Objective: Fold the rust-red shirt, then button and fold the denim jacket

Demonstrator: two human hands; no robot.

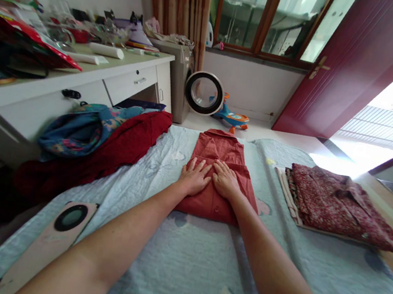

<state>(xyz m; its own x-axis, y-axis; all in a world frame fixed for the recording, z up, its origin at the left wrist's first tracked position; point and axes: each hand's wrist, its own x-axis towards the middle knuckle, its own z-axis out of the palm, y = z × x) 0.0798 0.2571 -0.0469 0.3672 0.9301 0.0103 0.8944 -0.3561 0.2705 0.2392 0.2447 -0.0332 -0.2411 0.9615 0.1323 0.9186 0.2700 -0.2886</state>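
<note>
A rust-red buttoned shirt (212, 200) lies partly folded on the bed, its lower part doubled up over the body and its collar end pointing away from me. Both palms press flat on the folded part, close together. My left hand (195, 176) rests left of the middle with fingers spread. On the other side of the middle, my right hand (226, 180) lies with its fingers stretched out. Neither hand grips the cloth. One button shows near the fold's front edge.
Folded clothes with a red patterned shirt (340, 202) on top lie at right. Dark red cloth (134, 139) and a blue floral garment (75, 130) are heaped at left. A phone (54, 244) lies front left. Beyond stand a cluttered desk (135, 65) and an open-doored washing machine (183, 78).
</note>
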